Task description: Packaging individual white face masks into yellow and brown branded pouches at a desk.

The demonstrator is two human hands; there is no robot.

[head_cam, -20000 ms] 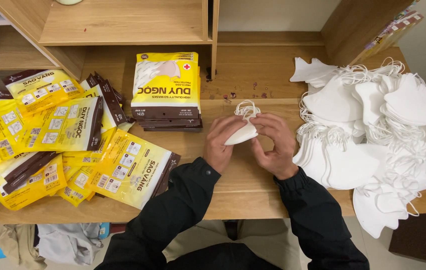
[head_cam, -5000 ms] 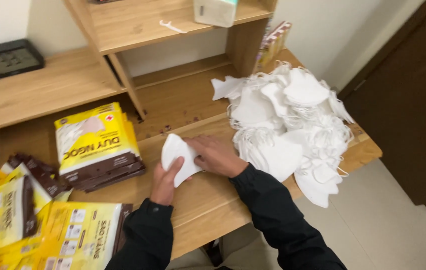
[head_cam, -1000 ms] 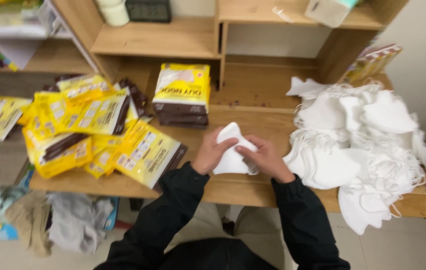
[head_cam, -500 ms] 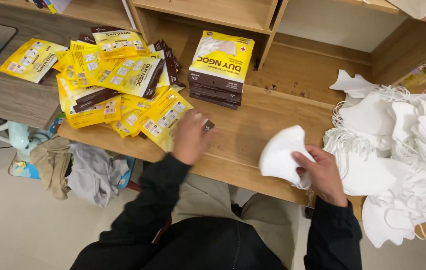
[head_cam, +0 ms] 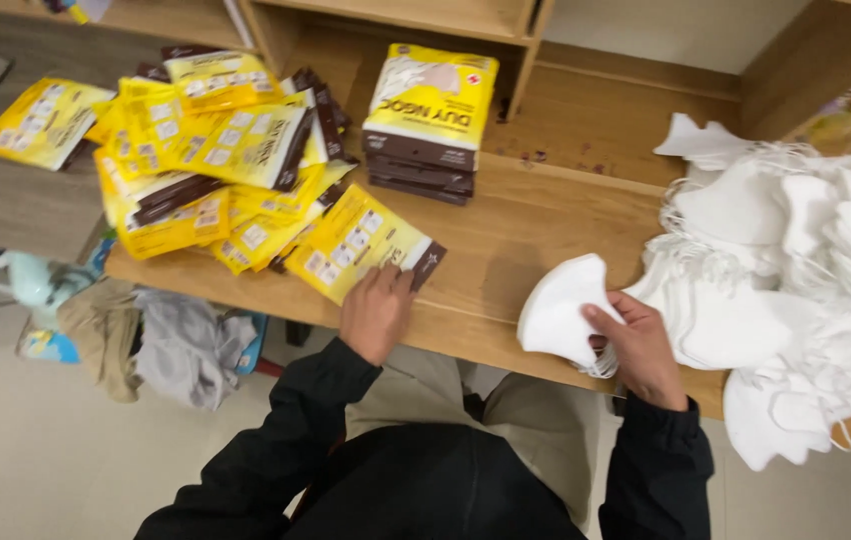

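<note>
- head view: the two hands have come apart; a second ago both were together on one white mask at the middle of the bench (head_cam: 536, 240).
- the right hand (head_cam: 636, 345) now keeps the folded white mask (head_cam: 566, 315) alone, fingers closed around its lower edge, held just over the front edge of the bench, beside the big pile of white masks (head_cam: 796, 290).
- the left hand (head_cam: 376, 310) has gone out to the left and lies with fingers spread flat on the nearest yellow packet (head_cam: 366, 245), pressing on it rather than gripping it.
- that packet sits at the near edge of the heap of yellow packets (head_cam: 206, 150); a neat stack of packets (head_cam: 431, 120) stands behind.
- judging from this, the mask is folded and a packet is being picked for it.
</note>
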